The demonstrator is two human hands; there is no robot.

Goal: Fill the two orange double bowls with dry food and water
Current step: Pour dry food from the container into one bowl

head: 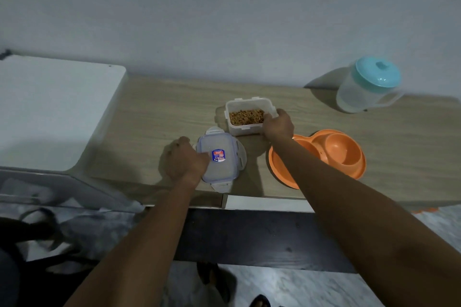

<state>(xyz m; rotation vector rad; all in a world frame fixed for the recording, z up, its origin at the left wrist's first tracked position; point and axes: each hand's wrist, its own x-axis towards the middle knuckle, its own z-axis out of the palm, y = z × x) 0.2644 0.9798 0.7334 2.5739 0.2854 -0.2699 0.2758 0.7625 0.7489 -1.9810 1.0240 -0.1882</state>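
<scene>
An open clear plastic container (239,129) holding brown dry food (247,116) stands on the wooden counter (154,117). My right hand (278,126) grips its right side. The container's clear lid (224,159) with a blue sticker lies flat in front of it, and my left hand (185,159) holds the lid's left edge. The orange double bowls (334,154) sit stacked to the right, partly hidden by my right forearm. Both hollows that show look empty. A clear jug with a teal lid (369,85) stands at the back right.
A white appliance top (50,107) borders the counter on the left. The wall runs directly behind the counter. Below the counter's front edge lie a dark shelf (249,237), a marbled floor and sandals.
</scene>
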